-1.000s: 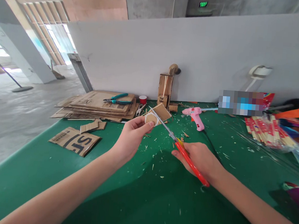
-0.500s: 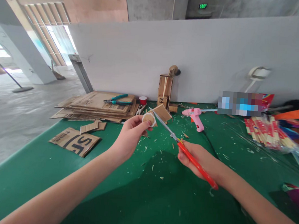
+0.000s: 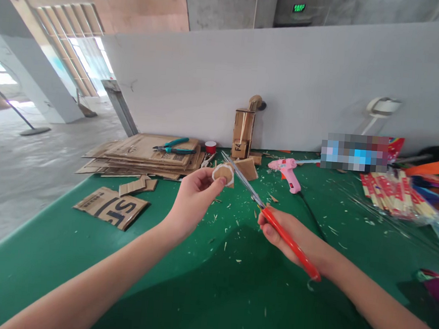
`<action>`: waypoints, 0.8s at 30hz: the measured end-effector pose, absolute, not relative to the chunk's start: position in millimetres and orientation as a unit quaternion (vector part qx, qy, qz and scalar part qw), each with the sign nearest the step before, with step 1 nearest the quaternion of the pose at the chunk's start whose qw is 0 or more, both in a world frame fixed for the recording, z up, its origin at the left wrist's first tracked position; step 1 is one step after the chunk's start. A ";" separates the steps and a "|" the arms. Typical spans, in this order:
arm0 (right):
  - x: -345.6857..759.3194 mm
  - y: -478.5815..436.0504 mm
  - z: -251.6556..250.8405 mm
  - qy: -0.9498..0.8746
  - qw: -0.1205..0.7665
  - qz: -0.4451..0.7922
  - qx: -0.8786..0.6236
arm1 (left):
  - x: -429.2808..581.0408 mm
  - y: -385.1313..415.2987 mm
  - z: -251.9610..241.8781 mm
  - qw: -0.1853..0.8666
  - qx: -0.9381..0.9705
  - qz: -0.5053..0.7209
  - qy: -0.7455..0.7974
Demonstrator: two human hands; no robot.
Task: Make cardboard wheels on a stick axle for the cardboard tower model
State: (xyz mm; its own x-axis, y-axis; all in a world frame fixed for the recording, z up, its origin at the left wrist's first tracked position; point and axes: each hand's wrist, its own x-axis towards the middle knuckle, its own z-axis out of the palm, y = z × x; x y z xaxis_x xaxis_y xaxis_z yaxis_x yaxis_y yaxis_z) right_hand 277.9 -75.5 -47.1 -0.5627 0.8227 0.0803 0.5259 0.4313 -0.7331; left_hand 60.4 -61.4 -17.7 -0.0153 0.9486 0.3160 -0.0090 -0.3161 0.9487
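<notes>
Between the thumb and fingers of my left hand (image 3: 196, 198) is a small roundish cardboard piece (image 3: 222, 173) with a pale, angular rim. My right hand (image 3: 288, 236) is closed round the red handles of a pair of scissors (image 3: 246, 184). Their blades point up and to the left, just right of the cardboard piece, and look nearly closed. Whether they touch the piece I cannot tell. Behind the blades a flat cardboard square (image 3: 246, 168) lies on the table. Further back stands a cardboard construction (image 3: 242, 133) with a rounded top.
Left of my hands are stacked cardboard sheets (image 3: 140, 153) with teal-handled pliers (image 3: 173, 145) on top, and a printed cardboard piece (image 3: 111, 207). A pink glue gun (image 3: 286, 172) lies to the right, its cord trailing. Packaged sticks (image 3: 392, 193) lie far right. Scraps litter the green table (image 3: 194, 294).
The cardboard piece has turned in my left hand and shifted slightly right, showing more of its face. The scissors have closed a little and stay beside it.
</notes>
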 end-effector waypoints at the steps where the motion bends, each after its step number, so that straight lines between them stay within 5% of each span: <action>1: 277.6 -75.4 -46.8 -0.816 0.220 0.337 -0.414 | 60.4 -61.7 -17.7 0.411 0.568 0.580 0.414; 24: 275.3 -73.5 -51.2 -0.830 0.209 0.230 -0.463 | 59.0 -65.6 -14.3 0.359 0.610 0.559 0.431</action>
